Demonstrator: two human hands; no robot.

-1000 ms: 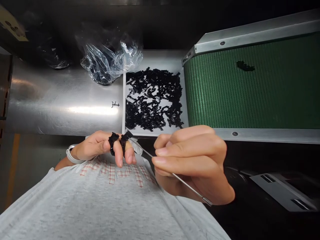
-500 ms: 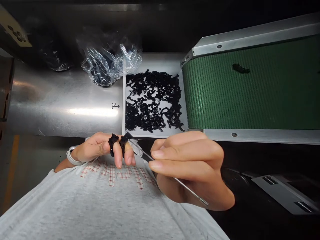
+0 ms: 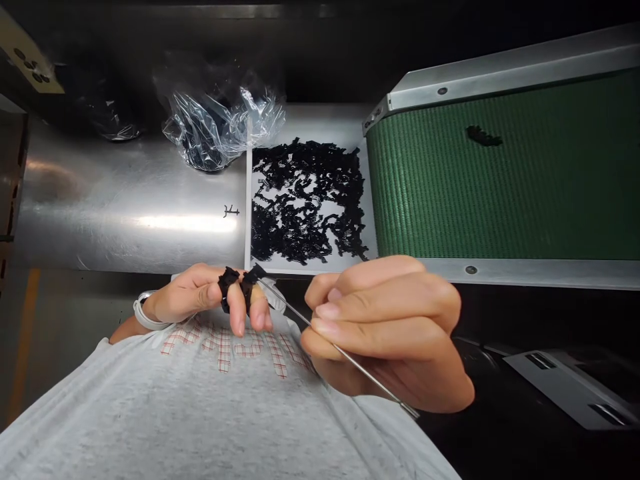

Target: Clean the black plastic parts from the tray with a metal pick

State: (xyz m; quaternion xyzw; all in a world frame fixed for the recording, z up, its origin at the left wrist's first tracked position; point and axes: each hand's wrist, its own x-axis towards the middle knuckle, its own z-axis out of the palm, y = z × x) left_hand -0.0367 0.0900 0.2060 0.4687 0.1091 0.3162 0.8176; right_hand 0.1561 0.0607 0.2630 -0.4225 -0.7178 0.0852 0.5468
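Note:
Between the fingers of my left hand (image 3: 195, 297) are small black jagged parts (image 3: 229, 288), two of them showing. My right hand (image 3: 390, 327) pinches a thin metal rod (image 3: 370, 375) between thumb and fingers. The rod runs slantwise, its far tip at the black part (image 3: 255, 273) nearer the right and its thicker end low on the right. Whether the tip sits inside that part is too small to tell. Beyond my hands, a white tray (image 3: 247, 233) holds a spread of many similar black pieces (image 3: 305, 200).
A green conveyor belt (image 3: 500, 200) with metal side rails stands on the right, one black piece (image 3: 483, 137) lying on it. Clear plastic bags (image 3: 215, 127) with dark contents rest on the metal table (image 3: 125, 200). A grey panel (image 3: 565, 387) is at lower right.
My right hand has shifted slightly to the right along the rod, still pinching it. My left hand and its black parts have barely moved.

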